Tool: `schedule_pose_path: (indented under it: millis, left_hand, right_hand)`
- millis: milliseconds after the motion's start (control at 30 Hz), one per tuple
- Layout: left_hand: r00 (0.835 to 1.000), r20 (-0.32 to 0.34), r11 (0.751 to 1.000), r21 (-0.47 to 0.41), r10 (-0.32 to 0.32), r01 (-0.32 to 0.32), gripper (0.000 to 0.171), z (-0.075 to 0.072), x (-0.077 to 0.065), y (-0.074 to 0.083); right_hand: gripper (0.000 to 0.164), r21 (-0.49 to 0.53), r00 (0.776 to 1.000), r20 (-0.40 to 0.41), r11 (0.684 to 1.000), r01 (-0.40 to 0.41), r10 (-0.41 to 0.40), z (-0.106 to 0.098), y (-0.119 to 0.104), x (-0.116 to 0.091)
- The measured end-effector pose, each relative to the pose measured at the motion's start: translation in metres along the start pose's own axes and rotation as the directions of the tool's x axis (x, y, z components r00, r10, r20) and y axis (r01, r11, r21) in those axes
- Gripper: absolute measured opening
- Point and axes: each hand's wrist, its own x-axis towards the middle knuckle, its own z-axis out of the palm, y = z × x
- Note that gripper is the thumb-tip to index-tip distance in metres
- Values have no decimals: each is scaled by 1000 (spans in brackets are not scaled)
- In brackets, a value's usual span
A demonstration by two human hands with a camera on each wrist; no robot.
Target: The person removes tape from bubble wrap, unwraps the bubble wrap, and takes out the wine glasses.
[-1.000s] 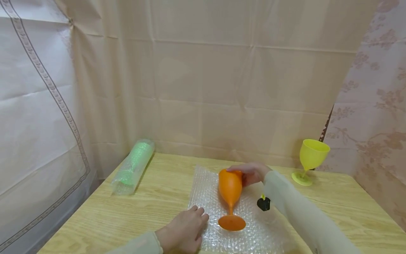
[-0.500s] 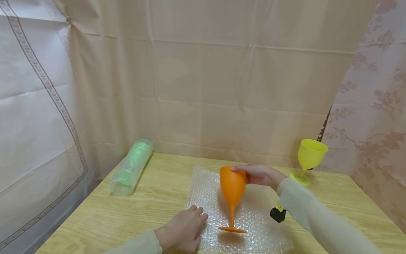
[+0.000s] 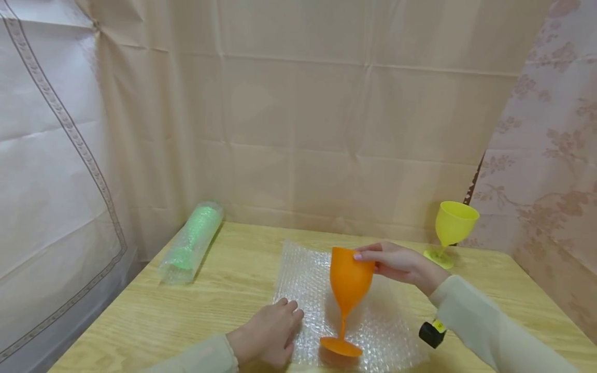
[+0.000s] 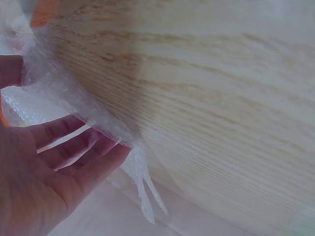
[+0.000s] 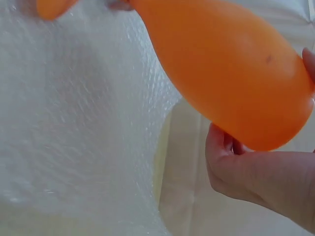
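Observation:
My right hand point(image 3: 396, 264) grips an orange goblet point(image 3: 351, 280) by the top of its bowl, thumb near the rim. The goblet leans slightly, its round foot low over a sheet of bubble wrap point(image 3: 303, 269). In the right wrist view the goblet's bowl point(image 5: 231, 73) fills the upper right, with fingers point(image 5: 221, 152) curled against its side. My left hand point(image 3: 270, 331) rests at the left edge of the sheet. The left wrist view shows its fingers point(image 4: 93, 167) fairly straight, touching the bubble wrap's edge point(image 4: 74, 98).
A green item rolled in bubble wrap point(image 3: 193, 243) lies at the table's back left. A yellow goblet point(image 3: 456, 223) stands upright at the back right. A black wrist device with yellow point(image 3: 431, 334) hangs beneath the right forearm. Cloth curtains point(image 3: 289, 114) border the wooden table point(image 3: 210, 300).
My right hand has moved right and toward me with the orange goblet, which has tipped from lying back to more upright. My left hand has stayed in place.

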Motion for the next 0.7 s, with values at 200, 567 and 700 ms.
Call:
schedule_pose_path:
  millis: [200,567,700]
  left_hand:
    - [1000,-16,1000,5,8,-8,26,1,-1,-1]
    - [1000,-19,999,31,16,-16,27,1,0,-2]
    - [1000,-15,1000,24,11,-11,27,1,-1,-2]
  right_hand:
    - [63,1,999,-39,1000,14,-14,6,0,-21]
    - [53,-34,994,-64,996,87,-89,-10,-3,-60]
    - [55,-135,991,-103,988,69,-84,-26,-9,-74]
